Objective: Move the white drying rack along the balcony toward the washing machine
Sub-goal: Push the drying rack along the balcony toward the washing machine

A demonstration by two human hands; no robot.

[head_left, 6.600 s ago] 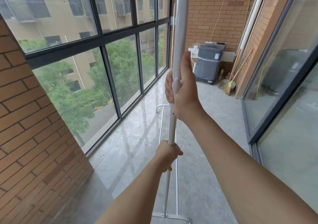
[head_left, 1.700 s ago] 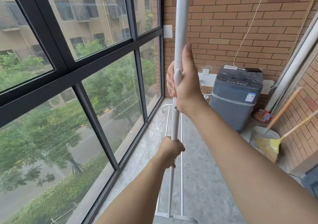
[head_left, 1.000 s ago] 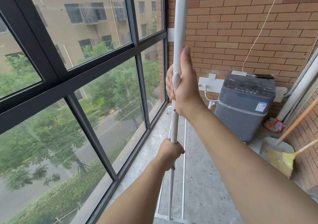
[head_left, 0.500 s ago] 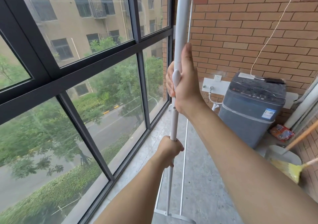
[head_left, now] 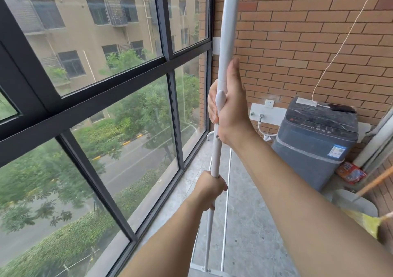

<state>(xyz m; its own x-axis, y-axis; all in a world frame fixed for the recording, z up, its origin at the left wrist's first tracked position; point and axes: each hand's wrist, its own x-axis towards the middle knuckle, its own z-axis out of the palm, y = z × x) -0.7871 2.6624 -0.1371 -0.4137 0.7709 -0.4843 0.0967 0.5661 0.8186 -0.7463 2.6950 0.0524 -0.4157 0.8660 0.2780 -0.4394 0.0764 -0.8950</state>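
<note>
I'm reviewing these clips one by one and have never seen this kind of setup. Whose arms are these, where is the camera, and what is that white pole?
There is no machine here. A person wears one wide-angle camera on the head, looking forward and down, so the two arms entering from the bottom are the person's own.

The white pole is the upright of the white drying rack. The right hand grips it higher up, at a plastic joint; the left hand grips it lower down. The rack's thin base rails run along the balcony floor.

On the left is a dark-framed window wall looking onto trees and a street. Ahead stands the grey washing machine against a brick wall. To its right lie an orange packet and a broom.
</note>
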